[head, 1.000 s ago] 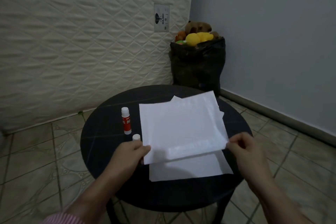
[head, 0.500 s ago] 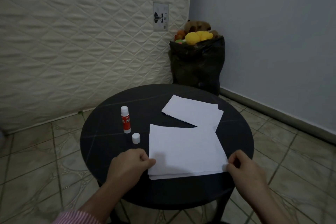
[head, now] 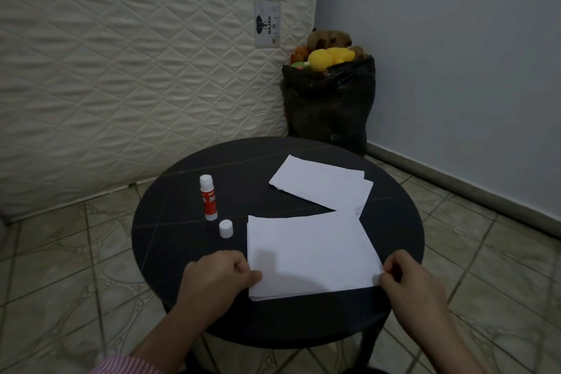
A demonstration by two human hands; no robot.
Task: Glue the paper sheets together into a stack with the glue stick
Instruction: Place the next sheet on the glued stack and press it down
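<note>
Round black table, glue stick, cap, two paper piles

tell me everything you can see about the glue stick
The glue stick is a small white tube with a red label bearing white lettering. It stands upright and uncapped on the black round table, left of the paper. Its white cap stands apart, just in front of it. Neither hand touches it.

"gajah" w/ elephant logo on mattress tag, "glue stick" on glue stick label
</note>
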